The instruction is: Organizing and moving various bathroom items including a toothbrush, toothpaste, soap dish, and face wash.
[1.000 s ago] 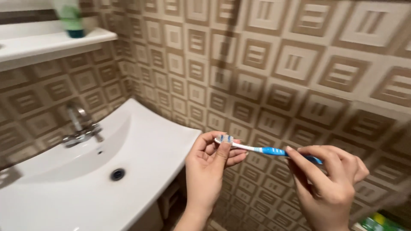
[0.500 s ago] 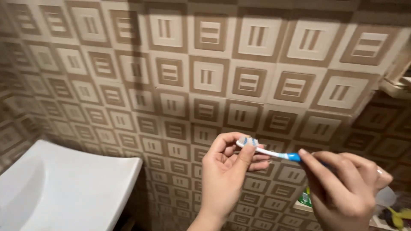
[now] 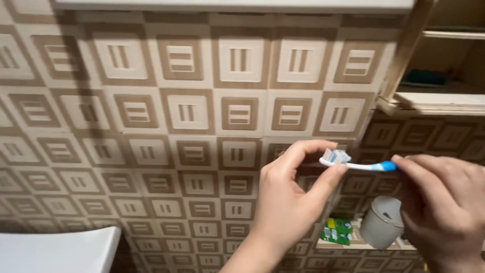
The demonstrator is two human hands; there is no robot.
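A blue and white toothbrush (image 3: 361, 165) is held level in front of a brown patterned tile wall. My right hand (image 3: 444, 202) grips its blue handle at the right. My left hand (image 3: 293, 199) pinches the bristle head between thumb and forefinger. Both hands are at the lower right of the view.
A white sink corner (image 3: 55, 250) shows at the lower left. A wooden wall shelf unit (image 3: 429, 98) hangs at the upper right. Below the hands, a lower shelf carries a grey cup (image 3: 381, 222) and a green and yellow packet (image 3: 337, 230).
The view has swung right: the sink and faucet slid out to the left, and the shelf, cup and packet came into sight. Both hands keep their hold on the toothbrush.
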